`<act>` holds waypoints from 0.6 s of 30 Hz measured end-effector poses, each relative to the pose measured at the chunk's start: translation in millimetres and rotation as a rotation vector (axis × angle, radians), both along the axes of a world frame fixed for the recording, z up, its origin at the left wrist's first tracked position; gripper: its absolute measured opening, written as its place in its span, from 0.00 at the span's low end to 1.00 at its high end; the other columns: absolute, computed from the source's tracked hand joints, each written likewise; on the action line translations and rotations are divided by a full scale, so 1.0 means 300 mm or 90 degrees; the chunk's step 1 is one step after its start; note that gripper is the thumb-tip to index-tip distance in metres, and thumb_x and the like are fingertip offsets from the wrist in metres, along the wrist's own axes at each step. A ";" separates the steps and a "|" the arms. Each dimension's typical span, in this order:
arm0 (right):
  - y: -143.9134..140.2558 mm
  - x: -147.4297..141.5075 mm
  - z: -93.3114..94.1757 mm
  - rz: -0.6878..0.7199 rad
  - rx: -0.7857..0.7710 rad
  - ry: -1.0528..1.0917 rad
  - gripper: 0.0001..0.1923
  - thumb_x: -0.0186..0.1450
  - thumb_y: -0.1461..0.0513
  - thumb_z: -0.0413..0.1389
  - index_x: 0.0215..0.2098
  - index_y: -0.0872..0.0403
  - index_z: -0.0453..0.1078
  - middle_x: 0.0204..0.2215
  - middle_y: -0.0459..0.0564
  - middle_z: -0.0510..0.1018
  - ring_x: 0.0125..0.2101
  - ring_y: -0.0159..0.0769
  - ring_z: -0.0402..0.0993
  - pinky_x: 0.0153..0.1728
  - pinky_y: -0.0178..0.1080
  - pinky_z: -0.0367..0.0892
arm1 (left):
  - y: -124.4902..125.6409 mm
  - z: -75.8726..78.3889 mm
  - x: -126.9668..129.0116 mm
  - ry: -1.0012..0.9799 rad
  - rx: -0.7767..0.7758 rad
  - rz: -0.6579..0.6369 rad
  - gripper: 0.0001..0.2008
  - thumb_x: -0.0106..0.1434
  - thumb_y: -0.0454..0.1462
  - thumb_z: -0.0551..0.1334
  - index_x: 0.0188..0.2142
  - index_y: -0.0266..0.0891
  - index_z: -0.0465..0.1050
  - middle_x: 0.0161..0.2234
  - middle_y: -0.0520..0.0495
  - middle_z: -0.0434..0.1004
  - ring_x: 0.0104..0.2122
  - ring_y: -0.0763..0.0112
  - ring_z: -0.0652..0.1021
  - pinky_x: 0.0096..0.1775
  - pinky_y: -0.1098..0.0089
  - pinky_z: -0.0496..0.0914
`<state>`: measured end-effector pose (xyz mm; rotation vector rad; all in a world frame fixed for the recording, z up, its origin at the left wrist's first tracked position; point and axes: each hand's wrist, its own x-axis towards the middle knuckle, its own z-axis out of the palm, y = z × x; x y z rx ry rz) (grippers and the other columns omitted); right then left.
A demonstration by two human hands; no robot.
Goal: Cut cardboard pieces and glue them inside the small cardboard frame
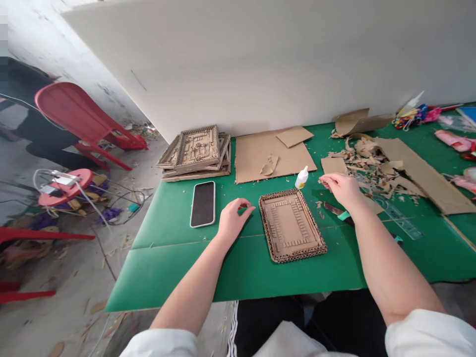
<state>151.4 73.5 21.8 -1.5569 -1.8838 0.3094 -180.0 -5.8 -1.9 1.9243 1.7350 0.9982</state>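
A rectangular cardboard frame (pixel 292 220) lies flat on the green tabletop, edged with corrugated strips and lined inside with short cardboard pieces. To its left, my left hand (pixel 235 218) hovers with fingers curled and a gap between thumb and forefinger, holding nothing. My right hand (pixel 344 189) is beyond the frame's right side, its fingertips pinched on what looks like a tiny cardboard scrap. Between the hands, a small white glue bottle (pixel 302 177) stands upright behind the frame. Partly under my right wrist lies a box cutter (pixel 334 210), its handle largely hidden.
A phone (pixel 203 204) lies left, before a stack of cardboard frames (pixel 197 148). Cardboard sheets (pixel 256 153) lie at the back. Torn scraps (pixel 386 171) and a clear ruler (pixel 399 218) are right. A person sits beyond the red chair (pixel 70 109).
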 end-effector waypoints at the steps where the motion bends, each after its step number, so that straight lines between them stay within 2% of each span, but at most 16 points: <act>1: -0.003 -0.001 0.003 0.007 0.007 -0.005 0.15 0.63 0.56 0.47 0.31 0.51 0.75 0.28 0.50 0.80 0.29 0.39 0.75 0.33 0.39 0.68 | -0.001 0.002 0.000 -0.002 0.000 0.001 0.06 0.58 0.41 0.62 0.31 0.41 0.70 0.31 0.51 0.77 0.31 0.71 0.76 0.36 0.70 0.70; 6: -0.016 -0.012 0.013 0.026 0.024 0.027 0.15 0.63 0.56 0.48 0.32 0.52 0.75 0.30 0.50 0.79 0.30 0.38 0.75 0.33 0.39 0.68 | -0.004 0.005 0.001 -0.027 -0.013 0.025 0.07 0.57 0.42 0.63 0.32 0.41 0.70 0.34 0.51 0.78 0.32 0.70 0.77 0.35 0.70 0.70; 10: -0.019 -0.019 0.013 0.024 0.000 0.091 0.14 0.62 0.55 0.51 0.37 0.52 0.75 0.34 0.51 0.79 0.30 0.37 0.74 0.32 0.39 0.69 | -0.004 -0.001 0.000 -0.034 -0.016 0.036 0.06 0.56 0.40 0.64 0.32 0.42 0.71 0.34 0.51 0.78 0.32 0.71 0.77 0.36 0.70 0.70; 15: -0.023 -0.028 0.020 -0.007 -0.023 0.058 0.15 0.59 0.53 0.56 0.39 0.51 0.76 0.36 0.50 0.80 0.28 0.37 0.74 0.34 0.41 0.70 | -0.005 -0.002 0.001 -0.033 -0.012 0.026 0.06 0.57 0.40 0.63 0.32 0.42 0.70 0.30 0.53 0.77 0.30 0.72 0.76 0.35 0.71 0.69; 18: -0.022 -0.029 0.021 -0.018 -0.014 0.043 0.14 0.59 0.52 0.56 0.35 0.51 0.77 0.34 0.51 0.81 0.29 0.38 0.74 0.35 0.41 0.70 | -0.006 0.000 0.003 -0.031 -0.013 0.016 0.05 0.57 0.40 0.63 0.31 0.41 0.71 0.30 0.53 0.77 0.30 0.72 0.76 0.36 0.71 0.69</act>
